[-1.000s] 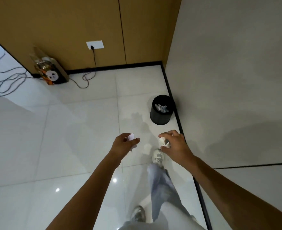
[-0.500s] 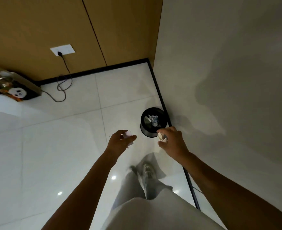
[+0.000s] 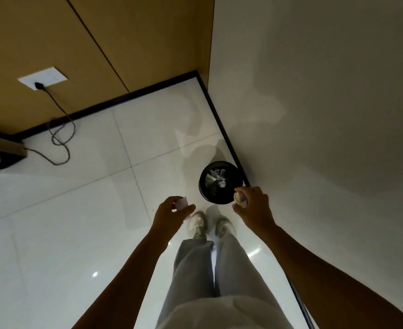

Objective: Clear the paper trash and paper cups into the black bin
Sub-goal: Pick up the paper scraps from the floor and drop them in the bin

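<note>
The round black waste bin (image 3: 216, 186) stands on the glossy white tiled floor (image 3: 77, 222), close against the black skirting strip (image 3: 222, 122) at the foot of the pale grey wall (image 3: 326, 103). Its open mouth faces up, and it contains several pieces of crumpled white paper trash (image 3: 218, 176) lying loose at the bottom. The right hand (image 3: 255, 207) is extended forward at the near right edge of the bin rim, with the forearm reaching in from the lower right; its fingers and thumb are curled round a crumpled pale paper cup (image 3: 240, 199), which overlaps the bin rim in the view. The left hand (image 3: 172, 214) is held out left of the bin and apart from it, above the floor, with the forearm reaching in from the lower left; its thumb and fingers pinch a small flat white paper scrap (image 3: 181, 203). Below the hands, two pale sneakers (image 3: 197, 224) stand side by side on the floor just short of the bin, under light grey trouser legs (image 3: 193, 276). Farther out, a white wall socket (image 3: 43, 77) is mounted on the tan wood-panel wall (image 3: 124, 39), and a black cable (image 3: 58, 138) runs from its plug down to a dark box-shaped device (image 3: 1, 153) at the left edge of the floor.
</note>
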{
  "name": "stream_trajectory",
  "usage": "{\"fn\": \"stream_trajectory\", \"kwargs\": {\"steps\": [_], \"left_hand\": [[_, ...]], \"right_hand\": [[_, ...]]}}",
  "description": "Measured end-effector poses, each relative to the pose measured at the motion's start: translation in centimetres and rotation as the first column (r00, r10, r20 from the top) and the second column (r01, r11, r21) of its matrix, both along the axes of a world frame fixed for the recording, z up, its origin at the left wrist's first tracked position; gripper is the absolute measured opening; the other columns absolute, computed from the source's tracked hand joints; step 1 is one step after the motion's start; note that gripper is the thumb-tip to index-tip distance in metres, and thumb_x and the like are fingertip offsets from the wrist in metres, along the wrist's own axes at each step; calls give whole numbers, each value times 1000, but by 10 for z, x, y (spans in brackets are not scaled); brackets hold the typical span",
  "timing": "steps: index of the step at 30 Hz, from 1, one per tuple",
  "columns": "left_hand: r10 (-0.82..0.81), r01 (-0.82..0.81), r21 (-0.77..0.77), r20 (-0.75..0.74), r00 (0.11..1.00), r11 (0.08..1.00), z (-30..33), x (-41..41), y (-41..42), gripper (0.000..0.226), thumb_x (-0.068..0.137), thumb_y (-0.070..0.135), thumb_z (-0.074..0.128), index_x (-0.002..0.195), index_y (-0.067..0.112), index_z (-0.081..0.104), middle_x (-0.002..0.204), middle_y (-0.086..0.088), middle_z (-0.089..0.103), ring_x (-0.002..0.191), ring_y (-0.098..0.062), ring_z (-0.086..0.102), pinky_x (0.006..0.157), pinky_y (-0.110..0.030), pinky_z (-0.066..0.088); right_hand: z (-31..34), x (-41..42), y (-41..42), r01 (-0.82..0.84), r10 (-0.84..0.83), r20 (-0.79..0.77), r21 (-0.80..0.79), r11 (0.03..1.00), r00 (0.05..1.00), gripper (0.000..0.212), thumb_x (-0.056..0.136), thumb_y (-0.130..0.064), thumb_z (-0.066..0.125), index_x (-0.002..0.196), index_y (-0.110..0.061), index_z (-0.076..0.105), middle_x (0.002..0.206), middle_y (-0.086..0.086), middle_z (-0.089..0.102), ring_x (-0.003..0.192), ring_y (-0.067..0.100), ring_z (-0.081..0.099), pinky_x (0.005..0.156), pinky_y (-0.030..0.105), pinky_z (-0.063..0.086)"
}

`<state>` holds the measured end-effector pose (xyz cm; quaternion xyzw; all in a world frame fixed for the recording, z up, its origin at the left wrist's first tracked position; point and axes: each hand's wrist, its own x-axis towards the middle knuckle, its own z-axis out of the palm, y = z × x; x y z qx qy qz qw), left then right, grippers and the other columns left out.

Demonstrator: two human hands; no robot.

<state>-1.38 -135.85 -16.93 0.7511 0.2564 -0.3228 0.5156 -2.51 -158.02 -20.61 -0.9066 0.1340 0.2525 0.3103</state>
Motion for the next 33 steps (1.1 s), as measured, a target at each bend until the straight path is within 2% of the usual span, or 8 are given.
{"fn": "stream_trajectory", "kwargs": {"steps": [2, 4, 7, 16, 21, 25, 28, 33], "left_hand": [[5, -4, 12, -18, 1000, 1000, -14, 12, -1, 41, 86, 21, 68, 117, -3, 55, 114, -22, 59, 91, -22, 57, 67, -18, 49], [32, -31, 26, -30, 999, 999, -29, 24, -3, 42, 84, 23, 71, 118, 3, 56, 115, -19, 60, 100, -29, 59, 80, -28, 51], [31, -29, 27, -70, 997, 999, -53, 34, -11, 45, 83, 26, 72, 121, 6, 55, 117, -16, 60, 105, -31, 60, 87, -35, 52], [-83, 80, -32, -120, 989, 996, -98, 50, -63, 56, 79, 21, 77, 128, 13, 51, 123, -9, 59, 104, -22, 58, 89, -29, 50], [-128, 127, -19, -94, 987, 992, -146, 80, -101, 63, 78, 19, 77, 133, 13, 47, 129, -12, 55, 116, -28, 54, 98, -39, 49], [-192, 195, 21, -104, 976, 981, -197, 96, -124, 75, 80, 21, 75, 143, 19, 36, 139, -10, 48, 124, -29, 47, 92, -31, 43], [-208, 216, 55, -124, 970, 975, -225, 97, -128, 73, 82, 21, 73, 145, 22, 34, 139, -10, 48, 122, -29, 50, 79, -19, 44], [-161, 176, 93, -149, 976, 980, -229, 84, -110, 62, 86, 24, 68, 141, 19, 41, 136, -13, 51, 123, -30, 51, 97, -34, 43]], "right_hand": [[-15, 21, 3, 59, -59, -16, 9, 998, 998, 46, 85, -25, 68, 128, -15, 53, 123, 13, 52, 112, 30, 50, 93, 32, 39], [-31, 40, 5, 118, -115, -59, 56, 991, 992, 55, 85, -24, 69, 135, -14, 47, 130, 14, 49, 120, 31, 47, 100, 38, 41], [-55, 55, 1, 107, -98, -160, 48, 993, 982, 69, 87, -26, 67, 146, -16, 33, 149, 11, 33, 137, 30, 33, 111, 44, 31], [-63, 50, -26, 221, -206, -130, 116, 968, 970, 60, 89, -14, 63, 143, -13, 38, 145, 9, 40, 135, 22, 37, 107, 31, 31], [-70, 48, -35, 278, -271, -67, 143, 950, 960, 54, 88, -14, 65, 137, -14, 44, 139, 7, 46, 128, 21, 45, 108, 37, 39], [-87, 48, -42, 302, -296, -61, 154, 941, 953, 52, 89, -16, 64, 137, -18, 44, 139, 1, 46, 128, 19, 46, 106, 40, 42], [-96, 53, -47, 285, -277, -70, 153, 946, 958, 51, 90, -17, 62, 137, -20, 43, 140, 0, 44, 128, 18, 45, 106, 38, 42], [-100, 69, -48, 244, -233, -93, 133, 961, 968, 51, 92, -19, 59, 140, -19, 40, 144, 3, 42, 130, 19, 44, 104, 31, 41]]}}
